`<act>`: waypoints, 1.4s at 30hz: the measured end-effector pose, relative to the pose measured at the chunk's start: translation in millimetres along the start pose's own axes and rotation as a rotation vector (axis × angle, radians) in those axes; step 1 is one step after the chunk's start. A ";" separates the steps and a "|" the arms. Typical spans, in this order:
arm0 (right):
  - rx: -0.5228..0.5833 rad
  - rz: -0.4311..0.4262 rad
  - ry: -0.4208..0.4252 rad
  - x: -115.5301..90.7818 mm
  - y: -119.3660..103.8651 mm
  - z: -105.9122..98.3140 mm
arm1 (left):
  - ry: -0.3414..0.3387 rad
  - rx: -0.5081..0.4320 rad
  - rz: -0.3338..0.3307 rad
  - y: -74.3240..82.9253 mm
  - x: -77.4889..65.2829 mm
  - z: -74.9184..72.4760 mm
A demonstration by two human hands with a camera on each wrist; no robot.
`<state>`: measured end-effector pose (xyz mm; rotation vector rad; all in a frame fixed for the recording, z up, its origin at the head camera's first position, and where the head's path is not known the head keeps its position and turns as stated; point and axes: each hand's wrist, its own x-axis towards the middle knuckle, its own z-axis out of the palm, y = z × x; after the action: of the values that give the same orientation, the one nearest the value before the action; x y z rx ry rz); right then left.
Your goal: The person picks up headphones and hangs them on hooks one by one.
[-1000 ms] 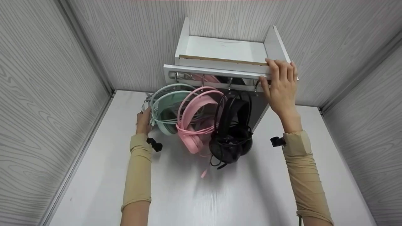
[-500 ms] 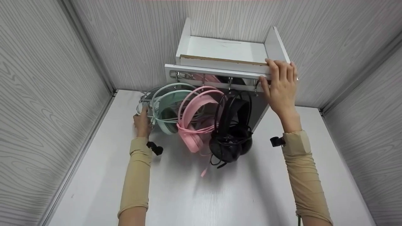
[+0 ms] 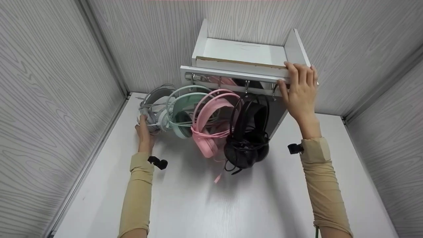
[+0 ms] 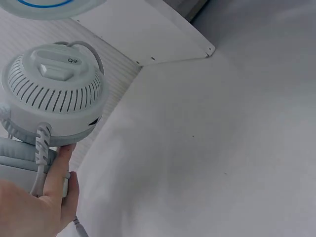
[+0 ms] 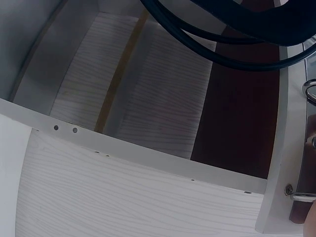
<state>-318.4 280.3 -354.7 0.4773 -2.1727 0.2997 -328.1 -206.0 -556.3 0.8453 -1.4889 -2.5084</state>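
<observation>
In the head view my left hand (image 3: 144, 133) grips grey-white headphones (image 4: 52, 106) at the left end of the row. The left wrist view shows its fingers under a slotted ear cup, with part of the hand hidden behind it. A grey cable loops around the headband. Beside them hang mint headphones (image 3: 180, 131), pink headphones (image 3: 206, 148) and black headphones (image 3: 240, 156) below a metal hook rail (image 3: 228, 72). My right hand (image 3: 301, 91) holds the right front corner of the white shelf (image 3: 243, 49), fingers over the top and thumb against the rail.
The shelf unit stands on a white table (image 3: 211, 205) against a wood-grain back wall (image 3: 155, 39). Side panels rise at left and right. A pink plug (image 3: 217, 178) dangles under the pink headphones. Inside the unit, a divider (image 5: 121, 74) shows in the right wrist view.
My left hand has moved leftward, bringing the grey-white headphones out from behind the mint pair. The right hand keeps its hold on the shelf corner; the head view has shifted slightly.
</observation>
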 end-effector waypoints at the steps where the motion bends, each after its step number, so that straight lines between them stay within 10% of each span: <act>1: 0.000 0.002 -0.002 0.0 0.5 -0.5 | 0.002 0.016 0.009 0.4 -2.2 -1.5; 20: 0.015 -0.011 0.018 1.6 -1.2 0.8 | 0.117 -0.095 0.493 -8.9 -36.5 -28.3; 35: -0.007 -0.005 -0.005 0.2 -0.7 0.9 | 0.154 -0.100 0.709 -4.2 -62.6 -49.9; 42: 0.002 -0.007 0.001 0.9 -0.3 -0.2 | 0.202 -0.211 0.672 -0.3 -86.7 -60.5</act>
<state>-318.7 279.9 -353.8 0.4859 -2.1697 0.2980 -224.4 -221.9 -543.4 0.4433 -1.1607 -1.9661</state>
